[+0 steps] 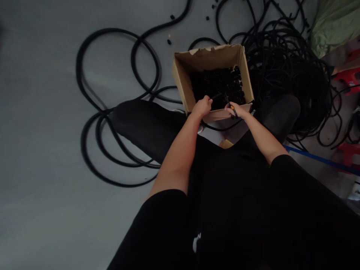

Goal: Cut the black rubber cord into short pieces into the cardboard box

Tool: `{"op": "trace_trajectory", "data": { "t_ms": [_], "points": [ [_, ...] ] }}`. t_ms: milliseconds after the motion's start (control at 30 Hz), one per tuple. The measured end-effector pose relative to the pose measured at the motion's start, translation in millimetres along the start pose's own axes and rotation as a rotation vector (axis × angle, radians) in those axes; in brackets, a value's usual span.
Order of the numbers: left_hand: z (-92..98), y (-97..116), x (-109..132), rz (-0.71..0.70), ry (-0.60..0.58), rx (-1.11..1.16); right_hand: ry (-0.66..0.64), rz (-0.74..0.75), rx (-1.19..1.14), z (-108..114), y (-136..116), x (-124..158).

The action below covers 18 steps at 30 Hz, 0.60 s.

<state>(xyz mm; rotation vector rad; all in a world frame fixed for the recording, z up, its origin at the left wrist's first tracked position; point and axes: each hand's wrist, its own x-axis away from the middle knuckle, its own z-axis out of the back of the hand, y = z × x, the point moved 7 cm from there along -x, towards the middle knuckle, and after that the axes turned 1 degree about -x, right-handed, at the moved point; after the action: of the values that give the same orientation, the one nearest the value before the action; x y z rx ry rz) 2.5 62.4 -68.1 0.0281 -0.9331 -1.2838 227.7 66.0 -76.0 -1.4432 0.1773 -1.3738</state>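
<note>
Brown cardboard box (182, 84) sits open on the grey floor (42, 112), right in front of a person who sits there. Inside the box lie lots of little black parts (216, 84), all heaped up. The top edge at the back of the box is torn.

Both hands are at the near side of the box, close to each other but not touching. The left hand (201, 107) is curled, and its fingers pinch the end of a thin black tube (218, 96) that runs over the heap. The right hand (237, 110) is closed on a small black piece (231, 107) with an orange spot on it. It is too small to tell what the piece is.

Big loops of black hose (112, 30) lie on the floor to the left of the box. A thick tangle of hoses (284, 56) is piled up just to the right of it. A few tiny black bits lie on the floor behind the box.

Far to the right there is a green bag (334, 26), a red stool (350, 77) and a blue strip (317, 159). The person wears black clothes, and one leg (146, 123) is stretched out to the left beside the box.
</note>
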Motion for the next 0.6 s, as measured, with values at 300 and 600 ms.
{"op": "trace_trajectory", "data": {
  "t_ms": [300, 600],
  "points": [
    [-15.6, 13, -1, -0.151, -0.091, 0.031, -0.052, 0.068, 0.002, -8, -19, 8],
    [-19.6, 9, -8, -0.181, -0.075, 0.066, 0.062, 0.138, 0.239, 7, -35, 12]
  ]
}}
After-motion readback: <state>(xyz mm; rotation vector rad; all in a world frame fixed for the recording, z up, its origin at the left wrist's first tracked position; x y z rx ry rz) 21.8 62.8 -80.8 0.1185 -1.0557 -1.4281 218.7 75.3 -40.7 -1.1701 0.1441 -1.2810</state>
